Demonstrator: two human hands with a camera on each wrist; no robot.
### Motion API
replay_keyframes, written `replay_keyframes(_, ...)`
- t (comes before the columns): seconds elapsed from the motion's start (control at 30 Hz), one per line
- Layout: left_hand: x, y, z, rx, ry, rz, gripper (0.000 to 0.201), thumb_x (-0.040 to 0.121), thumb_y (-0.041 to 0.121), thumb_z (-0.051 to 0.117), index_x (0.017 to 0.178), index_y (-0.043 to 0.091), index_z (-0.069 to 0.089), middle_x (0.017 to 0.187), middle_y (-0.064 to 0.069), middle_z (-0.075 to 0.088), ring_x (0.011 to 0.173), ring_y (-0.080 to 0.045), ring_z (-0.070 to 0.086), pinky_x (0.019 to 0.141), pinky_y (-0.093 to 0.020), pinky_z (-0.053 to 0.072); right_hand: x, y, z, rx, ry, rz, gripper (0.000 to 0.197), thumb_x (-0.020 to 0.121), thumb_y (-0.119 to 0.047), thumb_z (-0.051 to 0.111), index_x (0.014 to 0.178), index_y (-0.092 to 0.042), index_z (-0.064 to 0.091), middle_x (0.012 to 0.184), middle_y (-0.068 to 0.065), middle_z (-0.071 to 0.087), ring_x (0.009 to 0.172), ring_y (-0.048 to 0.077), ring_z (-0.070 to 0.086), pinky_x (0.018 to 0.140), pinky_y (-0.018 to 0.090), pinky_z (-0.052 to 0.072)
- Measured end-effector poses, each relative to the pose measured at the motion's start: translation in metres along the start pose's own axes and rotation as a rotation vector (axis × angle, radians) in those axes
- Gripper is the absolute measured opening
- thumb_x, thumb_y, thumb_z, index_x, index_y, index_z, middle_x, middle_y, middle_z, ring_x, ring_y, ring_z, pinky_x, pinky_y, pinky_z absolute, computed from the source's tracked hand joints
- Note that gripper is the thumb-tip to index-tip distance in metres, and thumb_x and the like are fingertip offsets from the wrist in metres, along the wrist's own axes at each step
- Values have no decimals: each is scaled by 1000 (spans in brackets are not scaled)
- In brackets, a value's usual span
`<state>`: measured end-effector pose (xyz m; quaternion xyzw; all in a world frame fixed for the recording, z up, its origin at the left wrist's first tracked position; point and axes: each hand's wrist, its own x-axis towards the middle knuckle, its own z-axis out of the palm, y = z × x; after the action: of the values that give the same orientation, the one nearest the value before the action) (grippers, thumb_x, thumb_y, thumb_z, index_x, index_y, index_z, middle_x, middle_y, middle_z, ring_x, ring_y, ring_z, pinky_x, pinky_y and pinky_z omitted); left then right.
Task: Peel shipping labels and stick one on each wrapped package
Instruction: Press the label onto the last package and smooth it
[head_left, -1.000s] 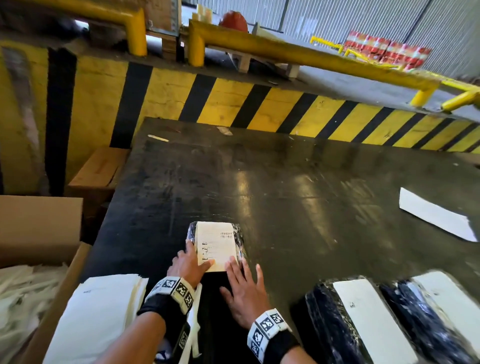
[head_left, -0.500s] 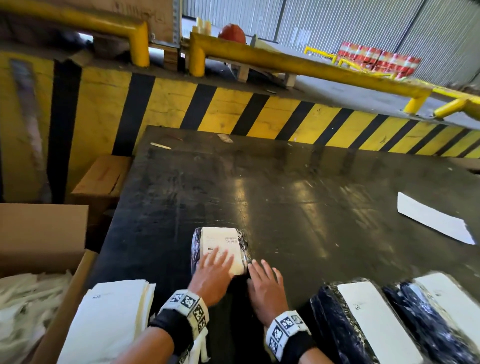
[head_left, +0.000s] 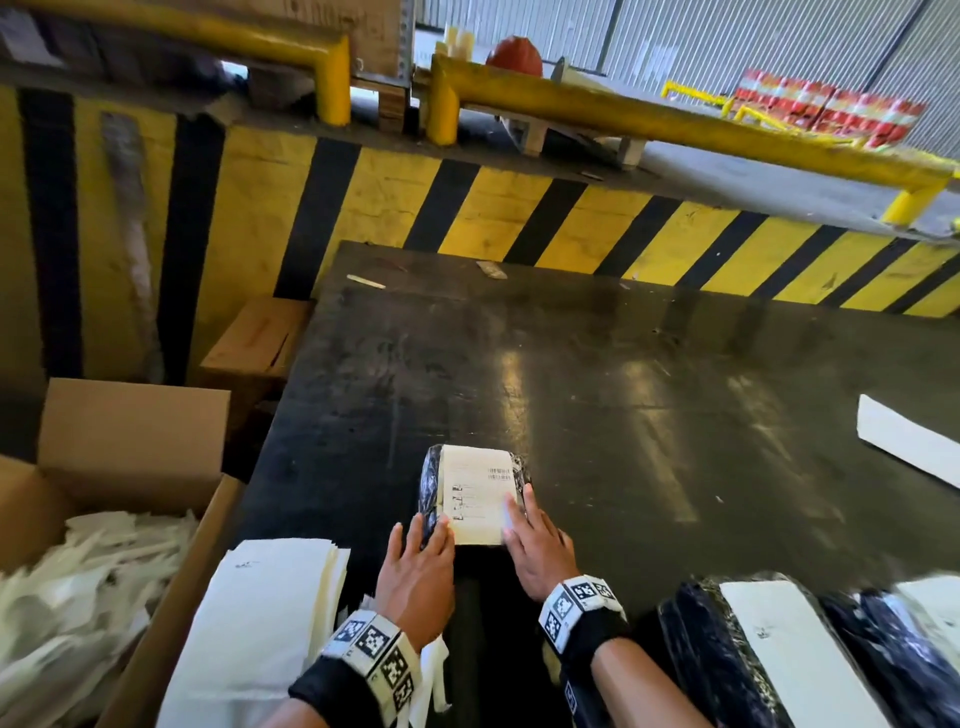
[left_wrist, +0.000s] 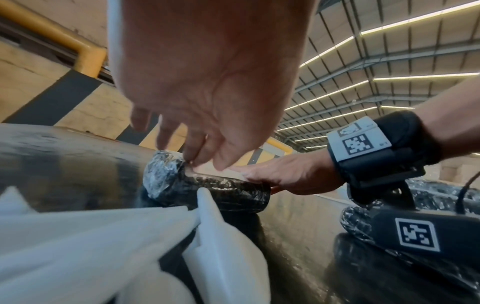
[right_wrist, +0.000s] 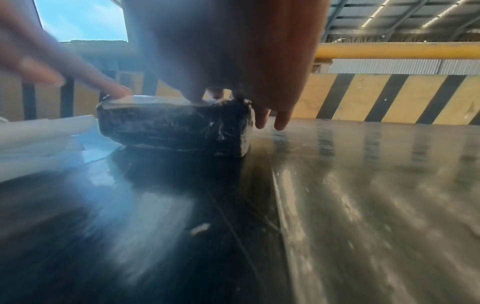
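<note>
Head view: black wrapped package (head_left: 431, 486) lies on the dark table (head_left: 649, 415), near centre, with a white shipping label (head_left: 475, 493) on its top face. Left hand (head_left: 418, 564) and right hand (head_left: 537, 548) press flat, fingers straight, on the label's near-left and near-right edges. Label stack (head_left: 270, 618) lies near left.

Warehouse loading dock.
Yellow-and-black striped concrete dock wall (head_left: 519, 208), yellow steel guard rails (head_left: 675, 124), corrugated metal walls (head_left: 727, 47), trussed roof with strip lights (left_wrist: 363, 72).
</note>
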<state>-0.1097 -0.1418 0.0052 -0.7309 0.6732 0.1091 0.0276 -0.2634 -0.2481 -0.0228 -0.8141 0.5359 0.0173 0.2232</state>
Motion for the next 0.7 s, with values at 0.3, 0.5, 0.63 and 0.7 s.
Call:
replay_keyframes(0.3, 39, 6, -8, -90, 12, 84, 53, 102, 36, 23, 151, 18, 14, 161, 2, 10, 148, -24, -4, 119, -47, -4, 0, 2, 0, 10, -25, 6, 51, 101, -39, 21, 149, -36, 5, 159, -7, -14, 145, 14, 14, 113, 48, 17)
replay_keyframes(0.5, 24, -22, -8, -139, 64, -36, 45, 101, 33, 28, 143, 19, 36, 155, 4, 30, 148, -25, 5, 118, -47, 2, 1, 2, 5, 40, -36, 12, 52, 101, -40, 19, 149, -35, 1, 158, -7, -18, 146, 13, 12, 114, 49, 15)
replay_keyframes(0.63, 49, -8, -19, -125, 163, 69, 50, 98, 35, 20, 137, 17, 45, 154, -3, 32, 147, -26, 13, 118, -45, 11, 0, 2, 3, 20, -38, 5, 60, 93, -57, 8, 149, -36, 2, 158, -6, -17, 145, 13, 13, 113, 47, 18)
replay_keyframes(0.7, 63, 4, -20, -139, 44, 158, 51, 101, 37, 23, 147, 17, 29, 159, -1, 17, 148, -25, 1, 118, -46, 2, -1, 3, 2, 11, -34, 0, 75, 80, -66, -4, 149, -37, 2, 158, -5, -18, 145, 13, 14, 112, 47, 19)
